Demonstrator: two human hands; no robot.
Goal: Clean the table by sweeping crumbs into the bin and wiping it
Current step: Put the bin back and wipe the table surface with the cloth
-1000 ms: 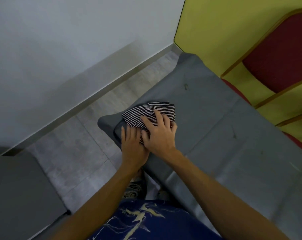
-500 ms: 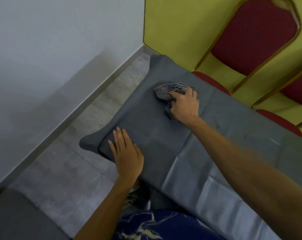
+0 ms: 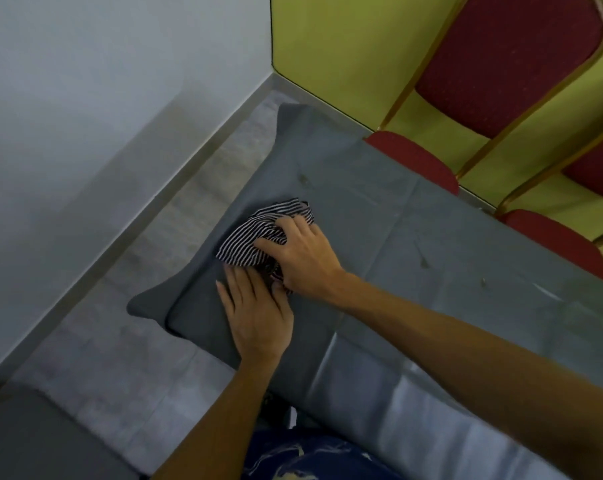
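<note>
Right hand (image 3: 302, 259), fingers curled, presses a bunched striped cloth (image 3: 258, 235) onto the grey-covered counter (image 3: 431, 265) near its end; left hand (image 3: 258, 313) lies open and flat just beside it. Wiping appears under way: specks (image 3: 423, 259) remain farther along. No bin or other container is in view.

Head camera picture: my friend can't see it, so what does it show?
A right hand presses a striped cloth onto a grey covered table near its corner, while the left hand lies flat beside it. Red chairs stand behind the table against a yellow-green wall.
</note>
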